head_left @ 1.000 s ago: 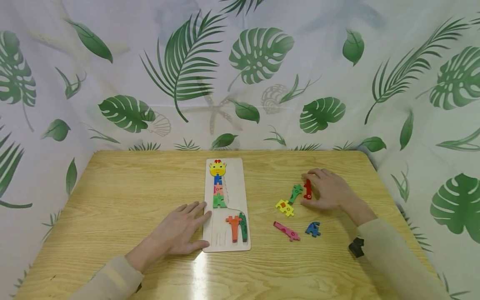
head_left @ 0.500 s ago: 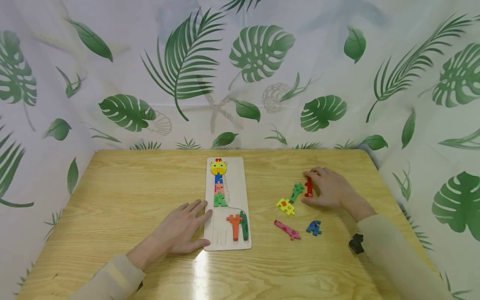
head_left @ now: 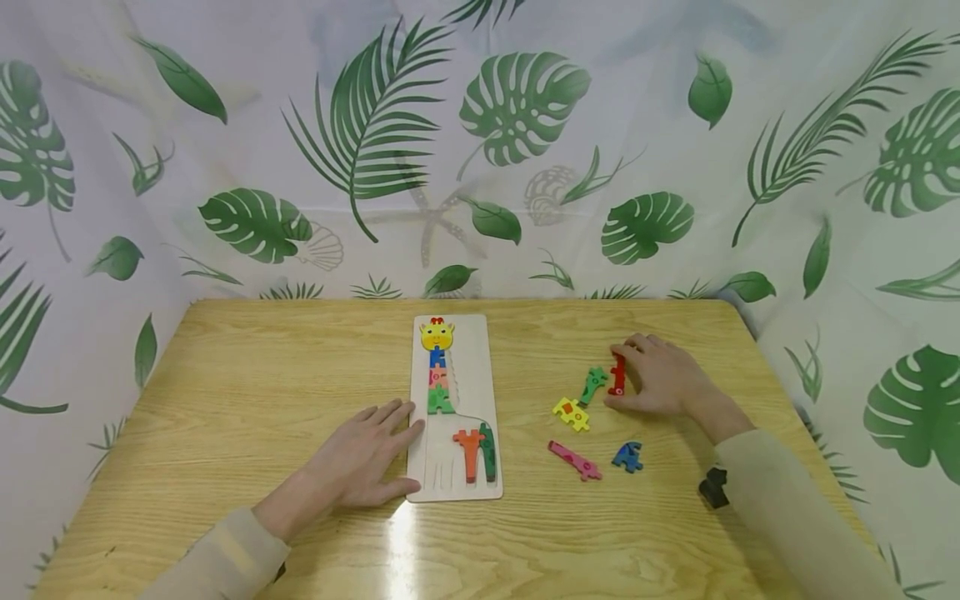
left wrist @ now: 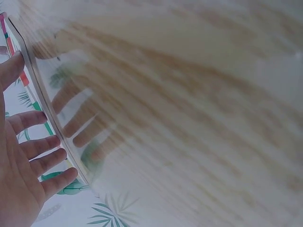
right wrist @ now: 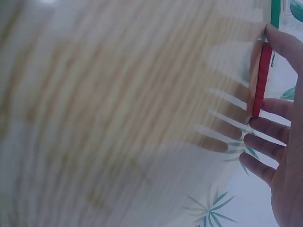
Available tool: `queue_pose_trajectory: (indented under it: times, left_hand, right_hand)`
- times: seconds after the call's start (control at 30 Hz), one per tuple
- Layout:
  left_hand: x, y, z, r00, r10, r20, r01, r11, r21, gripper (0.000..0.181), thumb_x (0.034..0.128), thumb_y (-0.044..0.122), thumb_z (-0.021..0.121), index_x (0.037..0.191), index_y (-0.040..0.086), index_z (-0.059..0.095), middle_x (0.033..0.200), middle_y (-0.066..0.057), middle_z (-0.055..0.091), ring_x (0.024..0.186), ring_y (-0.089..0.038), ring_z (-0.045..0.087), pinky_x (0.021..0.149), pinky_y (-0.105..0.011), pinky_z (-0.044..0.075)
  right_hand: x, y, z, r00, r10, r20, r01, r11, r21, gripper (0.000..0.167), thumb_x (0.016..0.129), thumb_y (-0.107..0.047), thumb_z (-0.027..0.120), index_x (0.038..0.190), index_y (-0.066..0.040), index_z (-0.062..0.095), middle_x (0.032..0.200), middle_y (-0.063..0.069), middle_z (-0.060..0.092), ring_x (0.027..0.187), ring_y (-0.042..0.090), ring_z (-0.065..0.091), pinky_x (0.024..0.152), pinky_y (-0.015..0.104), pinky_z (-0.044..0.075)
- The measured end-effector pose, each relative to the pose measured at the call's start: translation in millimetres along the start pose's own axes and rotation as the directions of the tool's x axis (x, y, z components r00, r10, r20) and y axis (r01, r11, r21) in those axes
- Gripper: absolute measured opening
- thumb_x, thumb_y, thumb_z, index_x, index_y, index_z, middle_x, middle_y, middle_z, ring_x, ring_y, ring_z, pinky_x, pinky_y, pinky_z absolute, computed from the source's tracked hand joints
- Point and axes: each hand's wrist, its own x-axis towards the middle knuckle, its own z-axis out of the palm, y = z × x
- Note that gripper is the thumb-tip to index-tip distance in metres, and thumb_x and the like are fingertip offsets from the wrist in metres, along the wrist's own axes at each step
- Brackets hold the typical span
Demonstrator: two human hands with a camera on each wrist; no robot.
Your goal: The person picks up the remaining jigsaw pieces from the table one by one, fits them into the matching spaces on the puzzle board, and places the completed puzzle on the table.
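A pale wooden giraffe puzzle board (head_left: 472, 358) lies left of the table's middle. It bears the yellow giraffe head (head_left: 437, 335), blue, pink and green neck pieces, an orange leg piece (head_left: 470, 458) and a dark green leg piece (head_left: 488, 454). My left hand (head_left: 360, 462) rests at the board's left edge, fingers spread and relaxed. My right hand (head_left: 663, 379) is beside a red puzzle piece (head_left: 617, 377), with its index finger and thumb near the two ends. In the right wrist view a small gap separates thumb and red piece (right wrist: 263, 80); the fingers look fairly straight.
Loose puzzle pieces lie right of the board: a green one (head_left: 594, 385), a yellow one (head_left: 572, 414), a pink one (head_left: 574, 461) and a blue one (head_left: 627, 456). A leaf-patterned cloth (head_left: 480, 167) hangs behind and beside the wooden table (head_left: 300, 350).
My right hand has shifted very slightly to the right beside the red piece. The view has also shifted a little. The left hand and the pieces stay where they were.
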Motion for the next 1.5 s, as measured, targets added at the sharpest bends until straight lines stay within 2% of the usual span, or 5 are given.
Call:
queue_pose_trajectory:
  times: [0.57,0.97,1.3,1.5]
  left_hand:
    - [1.2,1.0,-1.3,1.000,-0.010,0.008,0.010,1.000,-0.003,0.083,0.0981,0.068,0.056,0.157,0.010,0.050,0.167,-0.020,0.043,0.154,-0.040,0.045,0.124,-0.054,0.044]
    - [1.0,1.0,-3.5,1.000,-0.011,0.004,0.011,1.000,0.001,0.082,0.0985,0.068,0.056,0.157,0.010,0.051,0.166,-0.020,0.044,0.153,-0.040,0.046,0.123,-0.054,0.044]
    - [1.5,1.3,-2.7,1.000,-0.012,0.023,0.012,1.000,-0.016,0.082,0.0983,0.068,0.056,0.156,0.010,0.051,0.166,-0.020,0.044,0.153,-0.039,0.045,0.123,-0.054,0.045]
    - [0.8,1.5,-3.0,1.000,-0.016,0.023,0.016,1.000,-0.020,0.082,0.0980,0.068,0.057,0.157,0.010,0.051,0.167,-0.020,0.043,0.154,-0.040,0.045,0.124,-0.054,0.044]
  right_hand:
    - [-5.9,0,-8,1.000,-0.003,-0.027,0.003,1.000,-0.001,0.096,0.082,-0.077,0.071,0.146,-0.007,0.058,0.143,0.022,0.060,0.134,0.046,0.056,0.114,0.069,0.046]
    - [-11.1,1,-10,0.999,-0.011,-0.033,0.011,1.000,-0.002,0.098,0.079,-0.078,0.073,0.145,-0.007,0.059,0.141,0.021,0.061,0.131,0.045,0.057,0.112,0.068,0.047]
    - [-16.2,-1,-12,0.999,-0.002,-0.044,0.002,1.000,0.018,0.105,0.079,-0.085,0.067,0.150,-0.008,0.055,0.151,0.022,0.056,0.141,0.048,0.050,0.115,0.071,0.043]
    - [-13.6,-6,-9,0.998,-0.031,-0.058,0.032,0.999,0.023,0.105,0.079,-0.087,0.065,0.151,-0.011,0.055,0.149,0.020,0.057,0.139,0.046,0.052,0.115,0.069,0.045]
